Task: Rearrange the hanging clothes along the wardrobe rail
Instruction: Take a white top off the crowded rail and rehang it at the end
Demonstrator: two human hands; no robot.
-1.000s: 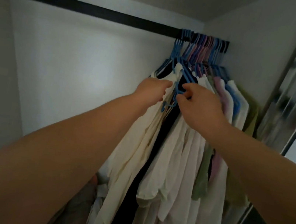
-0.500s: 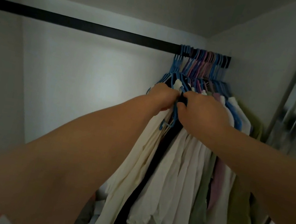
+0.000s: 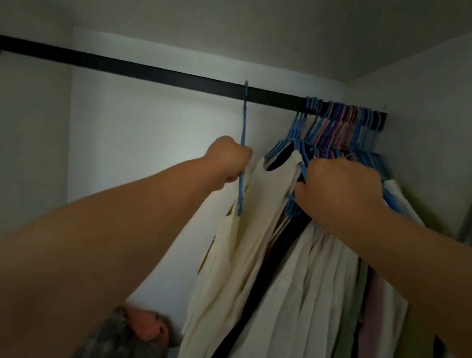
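Rail: the black wardrobe rail runs level across the upper half of the frame, from a bracket at the far left to the right wall of the wardrobe.
Single hanger: one blue hanger hooks over the rail just right of centre, apart from the rest, and hangs straight down; it carries the cream garment.
Left hand: the left hand is at centre frame, fingers curled round the single blue hanger just below its neck, touching the top edge of the cream garment.
Right hand: the right hand is right of centre, fingers curled into the bunched hangers at shoulder level; exactly which hangers it grips cannot be told.
Hand spacing: the two hands are apart, with the neckline of the cream garment between them.
Hanger bunch: the packed hangers, blue, pink and purple, crowd the right end of the rail against the wall.
Hanging clothes: the clothes hang below the bunch in the lower right of the frame, pressed together: white and cream pieces, one black garment next to the cream one, then green and pink pieces further right.
Wardrobe floor: a crumpled pile of grey and pink cloth lies at bottom centre, left of the hanging hems.
Back panel: the white back wall is lit at centre.
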